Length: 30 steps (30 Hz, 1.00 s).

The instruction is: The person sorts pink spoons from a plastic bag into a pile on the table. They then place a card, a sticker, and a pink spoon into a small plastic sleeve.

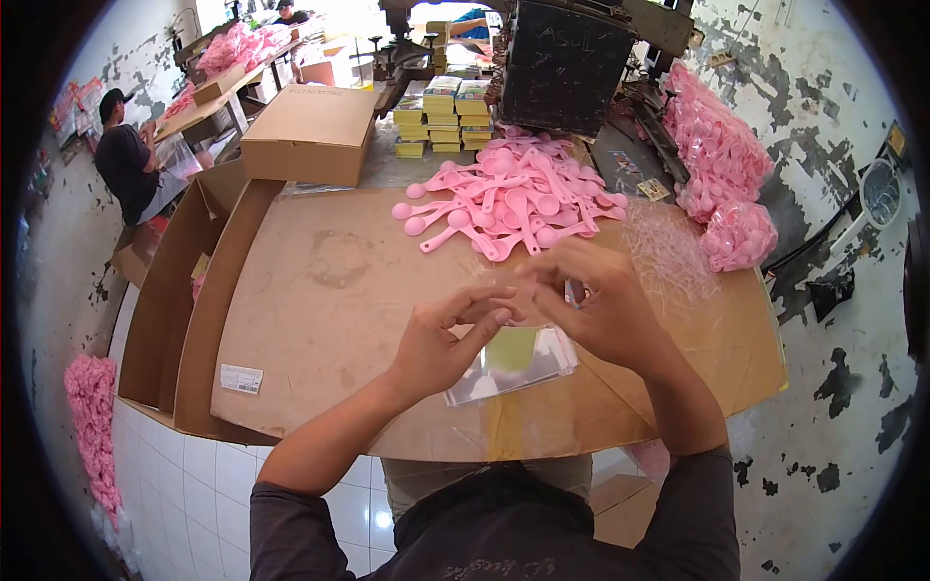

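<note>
A stack of clear plastic bags [475, 384], with a yellow-green card [511, 350] showing on it, lies on the cardboard-covered table near my body. Just above it, my left hand [455, 327] has its thumb and fingers drawn together. Close by on the right, my right hand [593, 295] is curled, thumb toward the index finger. Something clear and thin may be between the hands, but I cannot make it out. Beyond my fingers lies a heap of pink measuring spoons [518, 198].
A closed cardboard box [308, 131] and stacks of yellow-edged cards [443, 111] stand at the back. An open carton [184, 310] borders the table's left side. Clear plastic strips [668, 252] and bagged pink spoons [738, 235] lie right. A person [131, 160] sits far left.
</note>
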Motion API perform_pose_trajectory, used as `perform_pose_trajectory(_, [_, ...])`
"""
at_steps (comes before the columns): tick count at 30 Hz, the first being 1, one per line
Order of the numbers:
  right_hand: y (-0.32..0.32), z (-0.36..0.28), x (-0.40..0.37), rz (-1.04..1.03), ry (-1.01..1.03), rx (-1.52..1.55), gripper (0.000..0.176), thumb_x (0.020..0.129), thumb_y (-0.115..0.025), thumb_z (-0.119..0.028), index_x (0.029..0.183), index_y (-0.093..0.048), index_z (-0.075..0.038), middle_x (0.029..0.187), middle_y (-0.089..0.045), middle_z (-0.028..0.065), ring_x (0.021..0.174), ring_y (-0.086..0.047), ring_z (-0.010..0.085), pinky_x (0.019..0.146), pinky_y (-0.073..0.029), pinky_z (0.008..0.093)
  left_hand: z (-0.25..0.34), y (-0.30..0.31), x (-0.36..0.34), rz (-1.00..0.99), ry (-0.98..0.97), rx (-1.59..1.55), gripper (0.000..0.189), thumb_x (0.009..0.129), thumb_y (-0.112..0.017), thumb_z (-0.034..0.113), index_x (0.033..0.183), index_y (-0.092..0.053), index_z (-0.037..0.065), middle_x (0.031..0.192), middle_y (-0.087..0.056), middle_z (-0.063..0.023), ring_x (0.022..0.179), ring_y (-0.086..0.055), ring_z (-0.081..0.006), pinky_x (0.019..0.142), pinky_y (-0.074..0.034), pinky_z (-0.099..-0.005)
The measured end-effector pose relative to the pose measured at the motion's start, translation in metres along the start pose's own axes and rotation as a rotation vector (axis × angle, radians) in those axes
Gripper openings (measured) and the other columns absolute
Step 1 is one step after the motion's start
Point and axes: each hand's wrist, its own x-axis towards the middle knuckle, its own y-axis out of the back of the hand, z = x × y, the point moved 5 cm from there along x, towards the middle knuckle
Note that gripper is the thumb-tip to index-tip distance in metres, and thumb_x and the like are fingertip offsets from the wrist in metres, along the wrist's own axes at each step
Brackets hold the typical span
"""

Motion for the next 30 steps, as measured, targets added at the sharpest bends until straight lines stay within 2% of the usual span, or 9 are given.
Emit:
perform_pose_trajectory(4, [-0.007, -0.011, 0.0, 0.195, 0.372, -0.31, 0.022, 0.078, -0.076, -0.006, 0.099, -0.069, -0.007, 0.097, -0.064, 0.007, 0.092, -0.063, 0.023, 0.076, -0.048, 0.0362, 0.01, 0.003, 0.0, 0.041, 0.11, -0.158, 0.038, 0.099, -0.065, 0.003, 0.135, -0.057, -0.002, 0.097, -0.076, -0.0111, 0.09, -0.072, -0.0109, 0.078, -0.056, -0.0256])
perform_pose_trajectory(7, [-0.021, -0.02, -0.002, 0.124, 0.45, -0.483, 0.023, 0.073, -0.076, -0.011, 0.094, -0.067, -0.007, 0.104, -0.063, 0.0065, 0.103, -0.06, 0.0253, 0.084, -0.045, 0.0391, 0.011, 0.002, -0.004, 0.04, 0.058, -0.029, 0.039, 0.098, -0.065, 0.003, 0.135, -0.056, -0.004, 0.094, -0.076, -0.0107, 0.087, -0.072, -0.0105, 0.075, -0.057, -0.0255])
perform_pose_trajectory(13, [-0.042, -0.012, -0.005, 0.053, 0.619, -0.736, 0.021, 0.074, -0.07, -0.013, 0.093, -0.065, -0.003, 0.102, -0.062, 0.0069, 0.099, -0.059, 0.0241, 0.084, -0.045, 0.0385, 0.016, -0.002, -0.005, -0.014, 0.027, 0.269, 0.047, 0.093, -0.069, 0.005, 0.136, -0.055, -0.005, 0.089, -0.077, -0.0106, 0.076, -0.074, -0.0146, 0.07, -0.058, -0.028])
perform_pose_trajectory(18, [-0.013, 0.018, 0.009, 0.077, 0.441, -0.607, 0.014, 0.083, -0.064, -0.012, 0.096, -0.062, -0.005, 0.093, -0.059, 0.007, 0.091, -0.06, 0.0217, 0.076, -0.046, 0.0349, 0.015, -0.002, -0.002, -0.064, 0.01, 0.21, 0.044, 0.094, -0.068, 0.009, 0.135, -0.056, -0.004, 0.09, -0.078, -0.0119, 0.074, -0.075, -0.0163, 0.07, -0.059, -0.0306])
perform_pose_trajectory(21, [0.036, 0.066, -0.001, -0.186, -0.282, 0.308, 0.01, 0.097, -0.058, -0.015, 0.095, -0.059, -0.005, 0.089, -0.061, 0.005, 0.08, -0.061, 0.0133, 0.067, -0.047, 0.0296, 0.002, 0.004, -0.003, -0.02, 0.207, -0.092, 0.044, 0.099, -0.065, 0.009, 0.14, -0.054, -0.001, 0.1, -0.078, -0.0119, 0.09, -0.073, -0.0117, 0.079, -0.055, -0.0239])
perform_pose_trajectory(23, [0.08, 0.104, -0.026, -0.313, -0.436, 0.809, 0.016, 0.102, -0.054, -0.016, 0.098, -0.058, -0.002, 0.087, -0.061, 0.0022, 0.077, -0.059, 0.0064, 0.063, -0.047, 0.025, 0.002, 0.009, 0.0, -0.021, 0.267, -0.207, 0.043, 0.101, -0.064, 0.01, 0.141, -0.053, -0.001, 0.102, -0.077, -0.0121, 0.094, -0.073, -0.0119, 0.081, -0.054, -0.023])
perform_pose_trajectory(24, [0.095, 0.128, -0.035, -0.327, -0.484, 0.888, 0.013, 0.099, -0.055, -0.014, 0.102, -0.058, -0.001, 0.091, -0.063, 0.0053, 0.081, -0.061, 0.0111, 0.068, -0.048, 0.0278, 0.002, 0.011, 0.002, -0.021, 0.294, -0.261, 0.042, 0.101, -0.064, 0.01, 0.141, -0.053, -0.001, 0.103, -0.077, -0.0122, 0.096, -0.072, -0.0121, 0.083, -0.054, -0.0226])
perform_pose_trajectory(27, [0.146, 0.246, -0.067, 0.053, -0.302, -0.187, 0.026, 0.091, -0.059, -0.005, 0.116, -0.059, 0.002, 0.101, -0.067, 0.0146, 0.094, -0.065, 0.0254, 0.083, -0.052, 0.0362, 0.005, 0.011, 0.002, 0.022, 0.292, -0.305, 0.041, 0.102, -0.064, 0.01, 0.139, -0.054, -0.002, 0.105, -0.077, -0.0137, 0.097, -0.072, -0.0131, 0.083, -0.055, -0.0239])
perform_pose_trajectory(30, [0.153, 0.257, -0.09, 0.152, -0.271, -0.81, 0.041, 0.085, -0.059, 0.002, 0.126, -0.059, 0.0, 0.117, -0.067, 0.0183, 0.111, -0.064, 0.0324, 0.099, -0.048, 0.041, 0.002, 0.008, 0.004, 0.027, 0.261, -0.324, 0.04, 0.102, -0.063, 0.008, 0.139, -0.054, -0.003, 0.108, -0.076, -0.0157, 0.099, -0.072, -0.0142, 0.085, -0.056, -0.0253])
